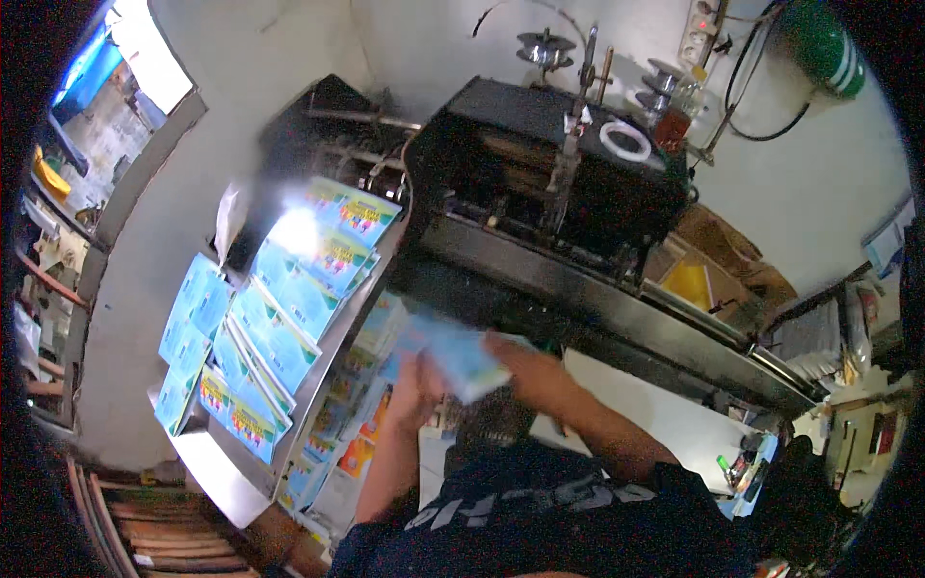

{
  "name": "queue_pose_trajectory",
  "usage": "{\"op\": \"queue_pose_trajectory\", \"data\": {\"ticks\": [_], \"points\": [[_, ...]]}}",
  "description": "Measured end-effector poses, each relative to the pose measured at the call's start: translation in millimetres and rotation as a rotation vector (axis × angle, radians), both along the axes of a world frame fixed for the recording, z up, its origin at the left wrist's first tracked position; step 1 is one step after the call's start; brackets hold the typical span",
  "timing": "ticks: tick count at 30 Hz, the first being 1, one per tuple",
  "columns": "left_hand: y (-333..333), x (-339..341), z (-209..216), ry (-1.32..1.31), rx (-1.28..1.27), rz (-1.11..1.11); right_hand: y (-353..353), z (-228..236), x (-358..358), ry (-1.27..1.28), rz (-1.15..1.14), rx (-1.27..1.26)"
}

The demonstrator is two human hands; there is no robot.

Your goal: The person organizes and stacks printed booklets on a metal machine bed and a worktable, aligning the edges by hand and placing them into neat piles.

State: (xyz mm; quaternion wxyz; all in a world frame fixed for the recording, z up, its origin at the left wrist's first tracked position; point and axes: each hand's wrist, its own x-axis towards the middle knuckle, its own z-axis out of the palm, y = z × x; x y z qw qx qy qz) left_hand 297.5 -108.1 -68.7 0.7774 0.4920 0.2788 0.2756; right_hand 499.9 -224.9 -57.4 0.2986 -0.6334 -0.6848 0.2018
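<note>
Between my hands is a light-blue printed booklet (467, 364), smeared by motion, in front of the dark machine. My left hand (416, 378) grips its left side. On its right edge, my right hand (520, 364) is closed, with the fingertips partly hidden. To the left, a metal tray (226, 482) bears several stacks of similar blue booklets (275, 323), some overlapping and fanned. Lower down, beside my left forearm, more colourful printed sheets or booklets (332, 419) lie partly in shadow.
A black machine (568, 164) with a long metal rail (617, 299) fills the middle. On its top lie a white ring (626, 141) and wire spools (546, 50). A white board (655, 405) is at the right, wooden slats (173, 525) at the lower left.
</note>
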Motion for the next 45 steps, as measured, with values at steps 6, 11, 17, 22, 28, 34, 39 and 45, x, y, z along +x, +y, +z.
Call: {"op": "queue_pose_trajectory", "data": {"ticks": [6, 11, 17, 22, 28, 34, 39, 45], "points": [[-24, -29, -45, 0.533, -0.228, 0.147, -11, 2, 16, -0.089, 0.596, -0.458], [-77, -112, -85, 0.694, -0.173, 0.278, 71, 169, 195, -0.338, -0.298, -0.028], [-116, -176, -149, 1.210, -0.042, 0.167, 235, 267, 414, -0.779, -0.333, 0.749], [-184, -236, -214, 0.684, -0.682, 0.632, 282, 282, 439, -0.854, -0.104, 0.166], [-164, -170, -106, 1.044, -0.466, 0.410, 307, 285, 447, -0.793, -0.024, 0.092], [-166, -187, -146, 1.099, -0.190, 0.356, 273, 299, 433, -0.799, -0.087, 0.067], [-148, -160, -80, 1.061, -0.566, 0.574, 278, 296, 425, -0.570, -0.100, 0.034], [-182, -209, -156, 1.084, -0.249, 0.436, 278, 277, 461, -0.936, -0.138, 0.222]]}}
